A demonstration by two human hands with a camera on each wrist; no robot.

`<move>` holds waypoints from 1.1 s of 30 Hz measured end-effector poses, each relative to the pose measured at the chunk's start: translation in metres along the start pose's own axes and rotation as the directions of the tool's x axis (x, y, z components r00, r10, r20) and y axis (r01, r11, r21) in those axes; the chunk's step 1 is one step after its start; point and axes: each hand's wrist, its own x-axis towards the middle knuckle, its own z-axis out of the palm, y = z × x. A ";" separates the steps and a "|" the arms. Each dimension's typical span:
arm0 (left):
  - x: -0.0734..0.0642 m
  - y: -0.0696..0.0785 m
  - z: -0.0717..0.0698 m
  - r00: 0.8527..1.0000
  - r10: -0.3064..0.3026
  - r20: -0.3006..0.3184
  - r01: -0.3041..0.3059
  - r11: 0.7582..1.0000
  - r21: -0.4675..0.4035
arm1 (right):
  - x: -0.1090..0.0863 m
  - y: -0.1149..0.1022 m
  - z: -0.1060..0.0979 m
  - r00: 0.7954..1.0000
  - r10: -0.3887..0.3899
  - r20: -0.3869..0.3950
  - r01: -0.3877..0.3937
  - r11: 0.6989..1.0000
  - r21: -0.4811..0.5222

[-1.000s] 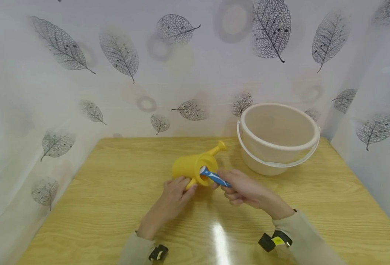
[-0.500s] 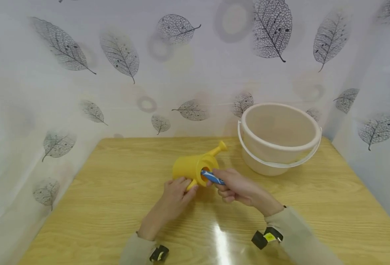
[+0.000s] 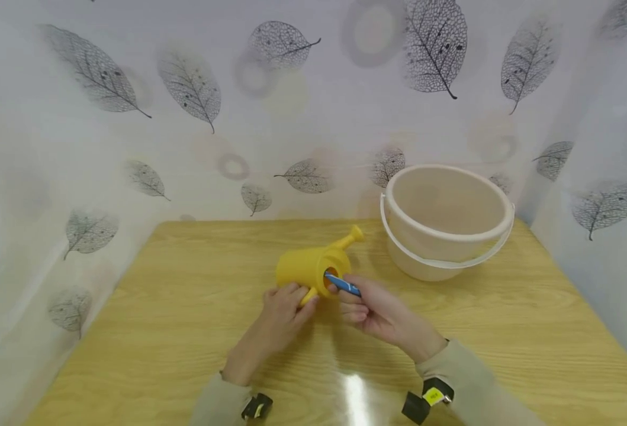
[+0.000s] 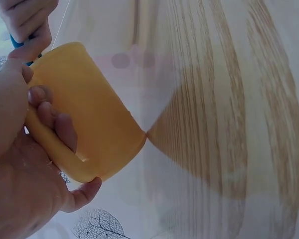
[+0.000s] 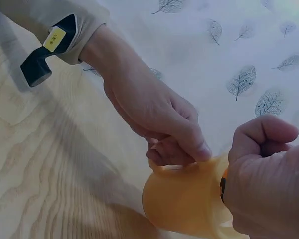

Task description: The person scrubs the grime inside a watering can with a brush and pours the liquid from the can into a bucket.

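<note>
A yellow watering can (image 3: 301, 266) is tilted on the wooden table, its mouth facing right and its spout toward the back right. In the left wrist view its base edge meets the table. My left hand (image 3: 283, 310) grips the can's handle (image 4: 57, 149), fingers curled round it. My right hand (image 3: 374, 310) holds a slim blue tool with white markings (image 3: 345, 285), thumb and fingers round its shaft. The tool's far end is hidden inside the can's mouth. In the right wrist view, my right hand (image 5: 271, 184) is right at the can's opening.
A pale bucket (image 3: 430, 260) with a white handle (image 3: 443, 264) stands at the back right of the table (image 3: 185, 284), close to the spout. A white curtain (image 3: 201, 177) printed with dark leaves hangs behind and at both sides.
My right hand has moved left toward the can and turned. The tool's pale rounded head, visible at first, has gone inside the mouth. My left hand and the can stay in place.
</note>
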 end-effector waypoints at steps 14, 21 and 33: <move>0.001 -0.002 -0.007 0.999 -0.030 0.045 0.033 0.997 -0.066 | -0.007 -0.005 0.004 1.000 0.016 0.001 -0.016 0.997 0.072; 0.001 -0.002 -0.004 0.998 -0.034 0.054 0.037 0.998 -0.055 | 0.001 -0.003 0.005 1.000 0.012 -0.016 -0.010 0.995 0.094; 0.001 0.000 -0.005 0.999 -0.022 0.034 0.023 0.999 -0.048 | -0.006 -0.004 0.004 1.000 0.009 -0.009 -0.008 0.988 0.152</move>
